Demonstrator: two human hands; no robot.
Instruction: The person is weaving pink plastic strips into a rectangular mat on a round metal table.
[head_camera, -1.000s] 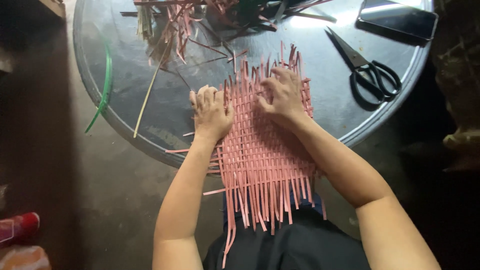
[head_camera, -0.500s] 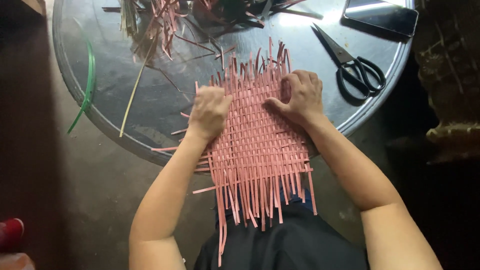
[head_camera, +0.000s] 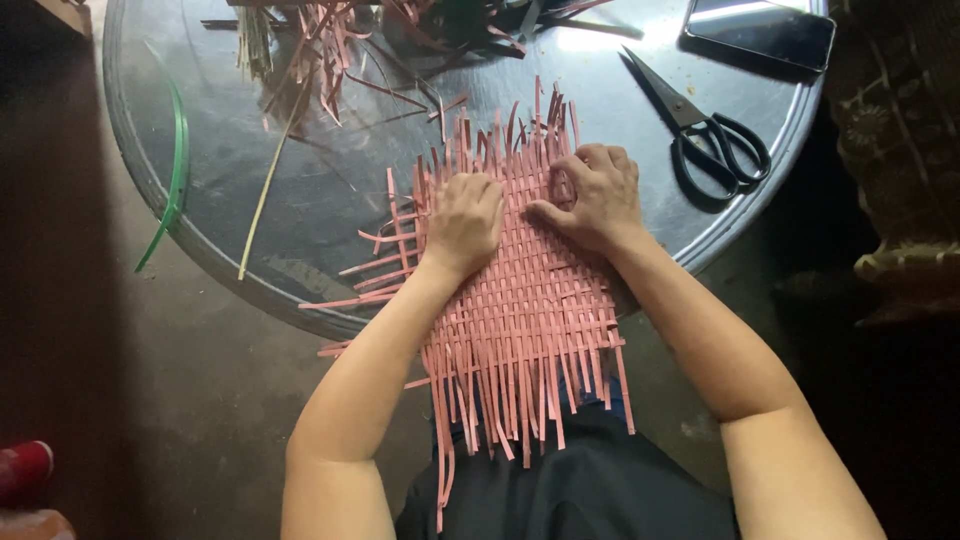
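Observation:
A pink woven mat (head_camera: 525, 310) of flat strips lies over the near edge of a round metal table (head_camera: 300, 220), its loose ends hanging toward my lap. My left hand (head_camera: 463, 222) presses down on the mat's upper left part with fingers curled. My right hand (head_camera: 593, 196) rests on the upper right part, fingers bent and pinching at the strips near the far edge. Both hands sit close together on the weave.
Black scissors (head_camera: 705, 130) lie to the right of the mat. A dark phone (head_camera: 760, 30) sits at the table's far right. Loose pink and tan strips (head_camera: 330, 50) are piled at the back. A green strip (head_camera: 172, 170) curves along the left rim.
Both hands have drawn closer together near the mat's far edge. The view has shifted, so the table and mat sit a little further left and lower.

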